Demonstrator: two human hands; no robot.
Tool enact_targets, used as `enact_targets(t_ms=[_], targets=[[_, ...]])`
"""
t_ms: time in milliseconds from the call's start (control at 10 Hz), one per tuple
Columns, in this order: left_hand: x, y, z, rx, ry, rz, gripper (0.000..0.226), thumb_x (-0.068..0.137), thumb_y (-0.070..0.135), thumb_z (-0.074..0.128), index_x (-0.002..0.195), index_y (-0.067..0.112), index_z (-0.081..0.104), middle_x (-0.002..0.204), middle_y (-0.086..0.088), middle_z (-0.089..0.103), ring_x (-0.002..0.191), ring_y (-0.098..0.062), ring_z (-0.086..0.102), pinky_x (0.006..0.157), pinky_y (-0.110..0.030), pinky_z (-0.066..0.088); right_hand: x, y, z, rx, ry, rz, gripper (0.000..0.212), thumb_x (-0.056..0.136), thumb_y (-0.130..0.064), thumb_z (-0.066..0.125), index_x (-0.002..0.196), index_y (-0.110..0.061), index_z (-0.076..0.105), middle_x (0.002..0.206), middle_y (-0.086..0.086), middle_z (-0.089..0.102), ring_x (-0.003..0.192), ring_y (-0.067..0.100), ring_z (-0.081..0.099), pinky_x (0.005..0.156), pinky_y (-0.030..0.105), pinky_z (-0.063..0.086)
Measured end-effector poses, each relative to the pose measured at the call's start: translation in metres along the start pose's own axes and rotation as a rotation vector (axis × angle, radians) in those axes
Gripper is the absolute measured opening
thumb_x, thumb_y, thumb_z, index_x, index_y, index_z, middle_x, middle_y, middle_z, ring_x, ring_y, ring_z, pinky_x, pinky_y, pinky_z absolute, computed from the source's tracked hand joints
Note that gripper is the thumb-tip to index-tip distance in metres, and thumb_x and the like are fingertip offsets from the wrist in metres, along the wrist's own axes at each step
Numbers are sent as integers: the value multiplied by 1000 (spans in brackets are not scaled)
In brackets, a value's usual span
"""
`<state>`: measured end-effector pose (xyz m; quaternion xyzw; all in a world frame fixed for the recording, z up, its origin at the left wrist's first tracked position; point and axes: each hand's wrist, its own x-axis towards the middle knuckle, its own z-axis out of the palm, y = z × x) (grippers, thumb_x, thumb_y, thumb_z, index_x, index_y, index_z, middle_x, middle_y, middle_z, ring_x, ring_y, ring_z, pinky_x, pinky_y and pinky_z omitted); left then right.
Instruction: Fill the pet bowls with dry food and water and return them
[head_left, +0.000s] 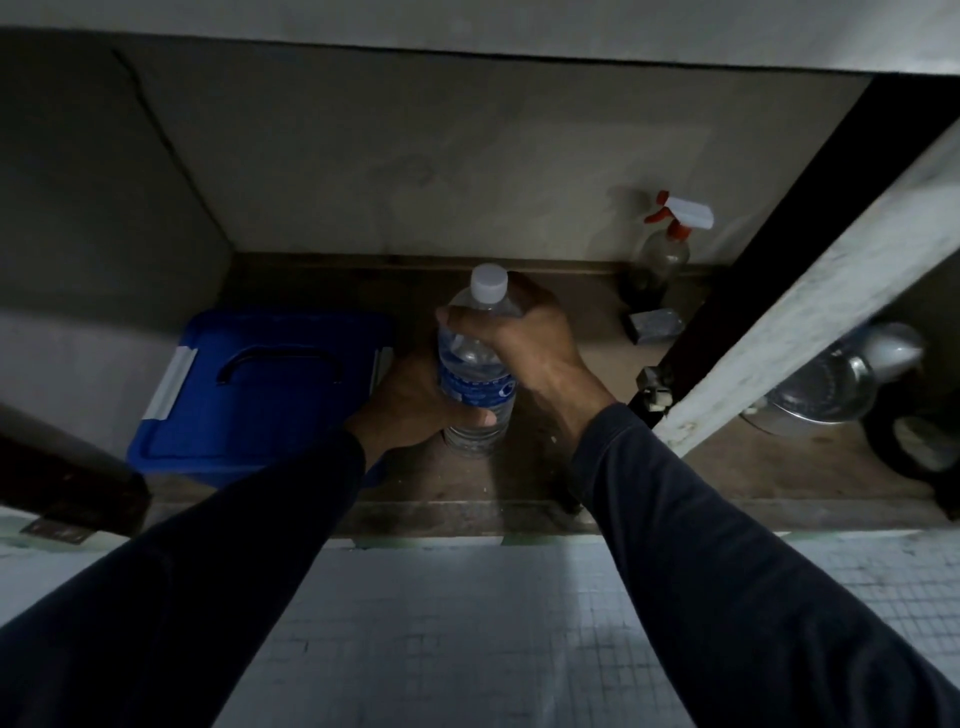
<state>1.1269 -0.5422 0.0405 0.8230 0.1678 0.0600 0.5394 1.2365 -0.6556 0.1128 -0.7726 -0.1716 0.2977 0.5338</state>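
A clear plastic water bottle (475, 364) with a white cap and a blue label stands upright on the floor of an open low cabinet. My left hand (410, 400) wraps its lower body from the left. My right hand (524, 338) grips its shoulder just below the cap. Both arms wear dark sleeves. No pet bowl is clearly in view.
A blue lidded box (260, 395) with a dark handle sits left of the bottle. A spray bottle (665, 244) with a red and white trigger stands at the back right, a small grey packet (654, 325) before it. The open cabinet door (810, 312) slants across shiny metal vessels (831, 384). Tiled floor (467, 649) lies below.
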Motion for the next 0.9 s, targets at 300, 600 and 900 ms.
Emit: enact_targets(t_ms=[300,600,900], targets=[[-7,3,1,-24,-33,-49,78,61,37,95,109,80,50,115,50,60,112,22,56,90,-10,49,-13,-2,-3,-27,5,-105,47,56,-55,92,88,-43,60,84,-25,67,74,-12,64,60,9,48],[-73,39,-8,124,5,-207,75,88,32,81,141,61,36,132,39,50,117,14,51,97,-22,48,-81,-5,-22,-162,-10,-128,75,76,-43,84,139,-35,45,130,-17,55,119,6,55,99,25,47],[-160,102,-46,646,-167,-349,85,99,63,52,165,24,16,171,-5,23,159,-30,12,127,-53,17,-167,-18,-50,-771,-263,-103,91,94,-57,57,162,-30,4,170,2,9,156,28,7,125,36,7]])
